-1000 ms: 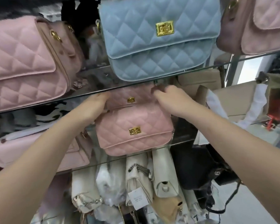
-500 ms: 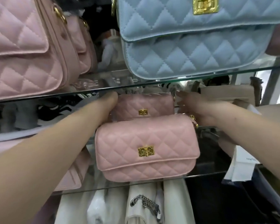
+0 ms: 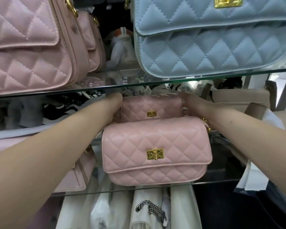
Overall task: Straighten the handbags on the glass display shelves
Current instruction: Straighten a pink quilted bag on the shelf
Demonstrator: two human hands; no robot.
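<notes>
Two pink quilted handbags with gold clasps stand one behind the other on the middle glass shelf (image 3: 155, 190). The front pink bag (image 3: 157, 151) stands upright near the shelf's front edge. The rear pink bag (image 3: 151, 108) sits behind it, partly hidden. My left hand (image 3: 113, 103) grips the rear bag's left end and my right hand (image 3: 191, 101) grips its right end; the fingertips of both are hidden behind the bag.
On the upper glass shelf (image 3: 139, 84) stand a large pink quilted bag (image 3: 30, 47) at left and a light blue quilted bag (image 3: 213, 42) at right. A beige bag (image 3: 239, 100) stands right of my hands. Cream bags with a silver chain (image 3: 150, 209) sit below.
The view has moved closer to the middle shelf. Both hands reached further back along the rear pink bag's ends. The front bag has not shifted on the shelf.
</notes>
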